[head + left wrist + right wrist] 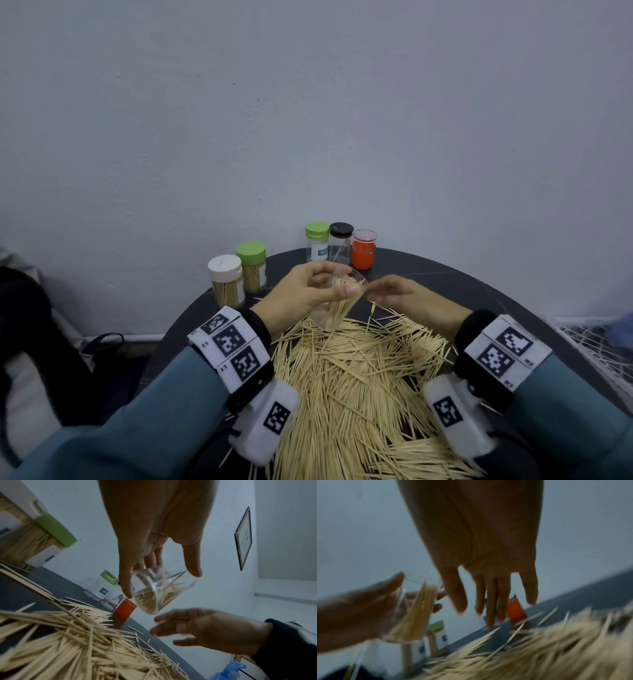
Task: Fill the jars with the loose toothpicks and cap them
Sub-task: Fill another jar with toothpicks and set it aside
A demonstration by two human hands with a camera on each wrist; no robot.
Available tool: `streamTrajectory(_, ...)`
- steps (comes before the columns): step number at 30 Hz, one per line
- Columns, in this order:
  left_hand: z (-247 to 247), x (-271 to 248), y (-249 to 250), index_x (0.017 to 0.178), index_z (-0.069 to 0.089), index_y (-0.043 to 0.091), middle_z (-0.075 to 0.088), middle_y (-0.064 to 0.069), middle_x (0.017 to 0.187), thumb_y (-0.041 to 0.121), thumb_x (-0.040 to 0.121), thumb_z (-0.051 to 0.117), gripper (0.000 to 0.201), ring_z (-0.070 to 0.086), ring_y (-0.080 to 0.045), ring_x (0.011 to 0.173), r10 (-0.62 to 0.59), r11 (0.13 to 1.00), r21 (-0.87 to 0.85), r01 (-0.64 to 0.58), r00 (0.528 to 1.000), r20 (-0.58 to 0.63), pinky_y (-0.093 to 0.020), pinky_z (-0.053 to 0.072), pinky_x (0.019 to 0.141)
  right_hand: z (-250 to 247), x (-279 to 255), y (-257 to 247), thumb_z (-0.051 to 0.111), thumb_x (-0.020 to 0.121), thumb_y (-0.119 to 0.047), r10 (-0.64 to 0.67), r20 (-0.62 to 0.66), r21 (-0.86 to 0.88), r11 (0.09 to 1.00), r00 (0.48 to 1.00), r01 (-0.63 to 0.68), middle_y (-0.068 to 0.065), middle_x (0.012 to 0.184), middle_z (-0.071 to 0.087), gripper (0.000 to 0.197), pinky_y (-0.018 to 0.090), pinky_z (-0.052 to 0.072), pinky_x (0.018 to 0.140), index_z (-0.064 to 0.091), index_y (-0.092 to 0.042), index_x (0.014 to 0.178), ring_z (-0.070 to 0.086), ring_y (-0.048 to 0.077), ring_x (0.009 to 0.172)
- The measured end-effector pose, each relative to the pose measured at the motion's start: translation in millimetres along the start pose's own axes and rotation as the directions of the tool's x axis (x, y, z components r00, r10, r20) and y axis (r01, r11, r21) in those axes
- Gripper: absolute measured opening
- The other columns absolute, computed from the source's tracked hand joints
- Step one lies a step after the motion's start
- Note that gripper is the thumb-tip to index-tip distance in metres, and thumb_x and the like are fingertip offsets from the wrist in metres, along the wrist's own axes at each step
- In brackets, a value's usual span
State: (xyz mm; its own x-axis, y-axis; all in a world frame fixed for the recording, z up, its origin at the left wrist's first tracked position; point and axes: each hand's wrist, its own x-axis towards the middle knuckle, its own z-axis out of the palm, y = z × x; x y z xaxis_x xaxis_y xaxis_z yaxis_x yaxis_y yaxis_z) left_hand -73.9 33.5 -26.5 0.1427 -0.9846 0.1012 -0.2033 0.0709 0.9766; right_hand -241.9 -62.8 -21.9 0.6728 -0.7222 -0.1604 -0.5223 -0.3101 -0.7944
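Plain indoor room, bare pale wall [308, 102], framed picture [243, 538], dark round table [445, 274]

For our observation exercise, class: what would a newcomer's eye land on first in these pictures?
First, the big heap of loose toothpicks covering the near side of the dark round table. Above it, the left hand holds a tilted clear jar partly filled with toothpicks. By the wall stands a bright orange jar.

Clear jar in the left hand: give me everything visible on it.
The clear jar looks like see-through plastic, round, with no cap and no label in view. It is partly filled with toothpicks, some poking out of the mouth. The left hand grips it, tilted, above the loose pile. The right hand is beside its mouth, fingers straight.
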Motion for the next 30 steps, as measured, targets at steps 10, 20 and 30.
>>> streamTrajectory(10, -4, 2, -2, 0.119, 0.060, 0.018, 0.064, -0.005, 0.120, 0.037, 0.064, 0.071, 0.059, 0.058, -0.016, 0.114, -0.012, 1.000, 0.019, 0.013, 1.000, -0.023, -0.033, 0.050, 0.095, -8, -9, 12, 0.072, 0.078, -0.019, 0.294, 0.208, -0.862, 0.506, 0.933, 0.033, -0.002, 0.152, 0.021, 0.089, 0.049, 0.011, 0.116, 0.016, -0.021, 0.148, 0.025, 0.020, 0.140)
streamTrajectory(20, -3, 1, -3, 0.120, 0.059, 0.017, 0.065, -0.003, 0.118, 0.025, 0.078, 0.070, 0.044, 0.060, -0.013, 0.111, -0.032, 0.998, 0.050, 0.033, 0.999, -0.020, -0.025, 0.052, 0.087, -12, 0, 24, 0.068, 0.082, -0.028, 0.127, 0.179, -0.835, 0.544, 0.976, 0.082, -0.004, 0.114, 0.044, 0.043, 0.027, 0.036, 0.095, 0.053, -0.019, 0.121, 0.043, 0.013, 0.110)
streamTrajectory(30, -2, 0, -4, 0.120, 0.058, 0.015, 0.067, -0.004, 0.114, 0.029, 0.074, 0.071, 0.050, 0.064, -0.015, 0.106, -0.041, 0.997, 0.067, 0.042, 0.999, -0.027, -0.032, 0.053, 0.090, -4, -5, 14, 0.057, 0.088, -0.042, 0.084, 0.229, -0.914, 0.361, 0.970, 0.185, -0.001, 0.132, 0.048, 0.051, 0.043, 0.021, 0.105, 0.043, -0.025, 0.134, 0.036, 0.017, 0.126)
